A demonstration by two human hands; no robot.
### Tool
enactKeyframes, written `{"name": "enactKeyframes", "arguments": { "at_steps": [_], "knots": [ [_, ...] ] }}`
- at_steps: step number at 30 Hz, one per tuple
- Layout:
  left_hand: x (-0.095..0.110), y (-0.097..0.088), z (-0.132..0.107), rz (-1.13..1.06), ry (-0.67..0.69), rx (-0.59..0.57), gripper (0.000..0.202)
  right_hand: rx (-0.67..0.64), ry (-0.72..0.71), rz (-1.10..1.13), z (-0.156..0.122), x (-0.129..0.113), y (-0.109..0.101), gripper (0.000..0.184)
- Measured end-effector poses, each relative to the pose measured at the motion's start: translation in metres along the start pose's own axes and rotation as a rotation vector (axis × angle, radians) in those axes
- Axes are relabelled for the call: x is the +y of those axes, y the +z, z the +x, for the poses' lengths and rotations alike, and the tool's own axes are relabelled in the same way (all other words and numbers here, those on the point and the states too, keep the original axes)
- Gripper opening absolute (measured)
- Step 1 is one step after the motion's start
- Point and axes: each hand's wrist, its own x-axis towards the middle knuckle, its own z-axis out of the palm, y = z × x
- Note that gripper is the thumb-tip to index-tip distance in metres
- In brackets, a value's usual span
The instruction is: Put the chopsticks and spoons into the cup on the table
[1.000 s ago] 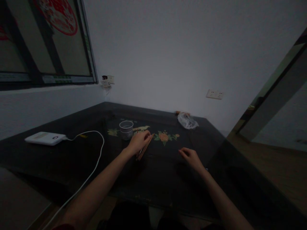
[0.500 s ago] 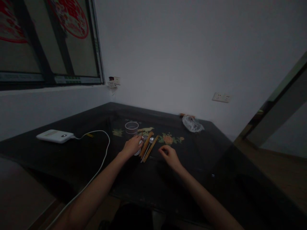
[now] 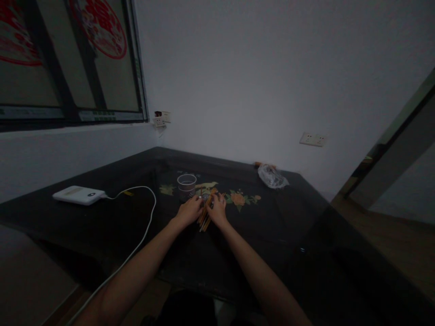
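I could read no words or numbers for certain. The round, red cut-out decoration (image 3: 99, 27) on the dark-framed glass window (image 3: 113, 86) bore a character too dim to make out; small pale marks (image 3: 189, 174) on the glossy black tabletop (image 3: 244, 240) and blurred green print (image 3: 103, 113) under the glass were illegible.

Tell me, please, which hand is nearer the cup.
The left hand, just in front of the cup; the right hand is farther from it, by the chopsticks.
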Motion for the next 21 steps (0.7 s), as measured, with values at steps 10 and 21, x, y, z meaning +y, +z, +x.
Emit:
{"name": "enactKeyframes", "arguments": {
  "at_steps": [10,21],
  "knots": [
    [-0.01,0.01,0.005,-0.029,0.027,-0.033,0.036,-0.077,0.087,-0.141,-0.003,-0.026,0.011,0.049],
    [-0.013,0.025,0.015,-0.203,0.145,-0.026,0.046,-0.116,0.105,-0.157,0.0,-0.027,0.008,0.049]
  ]
}}
